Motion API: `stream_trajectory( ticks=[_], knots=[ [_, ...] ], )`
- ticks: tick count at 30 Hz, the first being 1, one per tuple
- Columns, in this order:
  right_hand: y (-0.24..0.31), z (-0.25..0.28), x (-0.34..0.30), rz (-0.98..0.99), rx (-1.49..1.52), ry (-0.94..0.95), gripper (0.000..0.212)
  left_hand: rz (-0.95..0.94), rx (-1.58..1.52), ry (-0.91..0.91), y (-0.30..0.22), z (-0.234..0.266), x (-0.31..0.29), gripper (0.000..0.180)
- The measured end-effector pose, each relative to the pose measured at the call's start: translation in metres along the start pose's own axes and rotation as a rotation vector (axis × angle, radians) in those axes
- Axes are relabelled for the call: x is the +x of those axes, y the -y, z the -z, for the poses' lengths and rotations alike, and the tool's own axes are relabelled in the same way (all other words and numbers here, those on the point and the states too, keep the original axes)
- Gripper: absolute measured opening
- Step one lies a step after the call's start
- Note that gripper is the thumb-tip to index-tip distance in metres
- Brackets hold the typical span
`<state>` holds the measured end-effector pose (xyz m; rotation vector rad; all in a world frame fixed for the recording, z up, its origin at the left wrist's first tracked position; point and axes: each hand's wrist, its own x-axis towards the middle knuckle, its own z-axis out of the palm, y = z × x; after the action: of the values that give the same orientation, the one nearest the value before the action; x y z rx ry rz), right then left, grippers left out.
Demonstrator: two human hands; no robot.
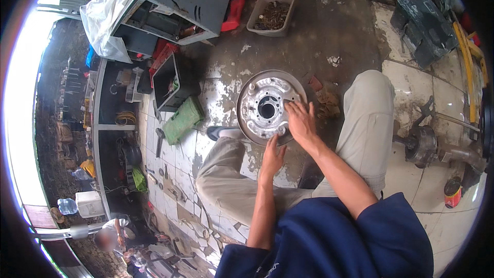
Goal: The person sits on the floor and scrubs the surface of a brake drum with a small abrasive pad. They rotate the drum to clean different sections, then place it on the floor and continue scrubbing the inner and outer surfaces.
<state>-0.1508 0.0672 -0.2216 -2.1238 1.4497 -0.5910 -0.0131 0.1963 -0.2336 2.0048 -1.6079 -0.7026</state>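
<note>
as fingers (294,108) touch metalwork (256,118), a tub (270,33) holds scraps (273,15)

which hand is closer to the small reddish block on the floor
Right. The right hand is on the round metal plate, just short of the reddish block; the left hand is at the plate's near rim, farther off.

Remotely, I view overexposed white daylight flooding a tall, bowed opening (23,118) at left; glossy off-white square floor tiles (411,85) reflect glare; straight edges bend toward the black fisheye rim.
</note>
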Motion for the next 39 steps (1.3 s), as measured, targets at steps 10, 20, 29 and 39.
stream_trajectory(
  ticks=[10,20,29,39],
  knots=[
    [0.038,0.002,0.006,-0.05,0.987,0.417,0.045,0.418,-1.243,-0.175,-0.007,0.041,0.023,0.026],
    [0.001,-0.022,-0.014,0.215,0.091,0.224,0.044,0.04,0.124,-0.43,0.023,0.069,0.065,0.029],
    [0.0,-0.011,-0.02,0.268,0.072,0.327,0.048,-0.084,0.135,-0.301,0.077,0.023,0.041,0.04],
    [0.01,-0.004,-0.017,0.202,-0.051,0.563,0.07,0.042,0.241,-0.224,0.065,0.036,0.06,0.038]
  ],
)
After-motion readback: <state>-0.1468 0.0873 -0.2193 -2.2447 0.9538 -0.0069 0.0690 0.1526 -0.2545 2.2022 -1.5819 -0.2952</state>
